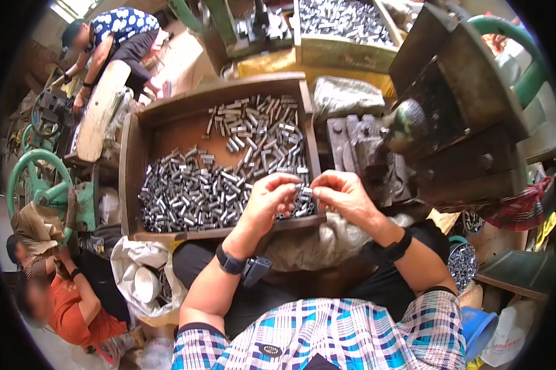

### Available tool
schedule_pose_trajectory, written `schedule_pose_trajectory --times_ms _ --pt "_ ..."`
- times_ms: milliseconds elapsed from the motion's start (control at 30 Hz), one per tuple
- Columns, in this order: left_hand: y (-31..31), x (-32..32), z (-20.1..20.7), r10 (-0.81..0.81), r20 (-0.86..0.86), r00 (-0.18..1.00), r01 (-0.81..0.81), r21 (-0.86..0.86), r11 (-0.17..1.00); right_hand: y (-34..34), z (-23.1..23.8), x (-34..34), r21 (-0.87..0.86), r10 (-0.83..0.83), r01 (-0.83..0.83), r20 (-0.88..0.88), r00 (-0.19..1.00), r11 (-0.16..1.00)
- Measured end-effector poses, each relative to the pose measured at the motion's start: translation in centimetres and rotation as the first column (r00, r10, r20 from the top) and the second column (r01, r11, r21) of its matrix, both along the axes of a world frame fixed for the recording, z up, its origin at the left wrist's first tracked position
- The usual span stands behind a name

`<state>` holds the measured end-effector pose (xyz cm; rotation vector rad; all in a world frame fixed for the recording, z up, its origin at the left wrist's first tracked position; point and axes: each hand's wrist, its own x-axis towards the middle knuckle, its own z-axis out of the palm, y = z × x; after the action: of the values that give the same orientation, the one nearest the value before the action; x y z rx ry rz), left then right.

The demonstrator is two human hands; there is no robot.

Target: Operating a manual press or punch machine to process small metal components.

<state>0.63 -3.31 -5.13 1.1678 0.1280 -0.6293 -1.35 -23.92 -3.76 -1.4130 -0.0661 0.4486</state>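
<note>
While 2 hands (268, 200) (345, 192) hover over rimside pins (194, 202), tray bottom (182, 134) shows.

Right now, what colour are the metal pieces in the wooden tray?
The metal pieces are mostly silvery grey, clearest in the head view.

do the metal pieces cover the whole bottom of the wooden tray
No, the wooden tray shows bare brown bottom at its far left, beyond the heaped metal pieces.

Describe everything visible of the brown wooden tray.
The brown, roughly rectangular wooden tray has raised walls, an open top and a reddish-brown floor showing at the far left. It sits before the person, holding many small silvery cylindrical metal pieces. The bare left hand and right hand are around its near right corner; contact is unclear.
</note>
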Motion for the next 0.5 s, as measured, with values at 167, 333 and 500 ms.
schedule_pose_trajectory --times_ms 167,333,500 --pt "-0.32 -0.07 0.69 -0.026 -0.057 0.998 0.024 -0.042 0.999 0.06 0.41 -0.02 -0.039 -0.029 0.027 -0.058 0.998 0.999" --pt "-0.29 -0.21 0.41 -0.024 -0.073 0.997 0.018 -0.079 0.997 -0.14 0.06 0.14 0.0 -0.054 0.054 -0.107 0.993 0.999" --pt "-0.04 -0.32 0.25 -0.035 -0.081 0.996 0.029 -0.072 0.997 -0.19 -0.25 0.1 0.042 -0.054 0.06 -0.138 0.989 0.997"
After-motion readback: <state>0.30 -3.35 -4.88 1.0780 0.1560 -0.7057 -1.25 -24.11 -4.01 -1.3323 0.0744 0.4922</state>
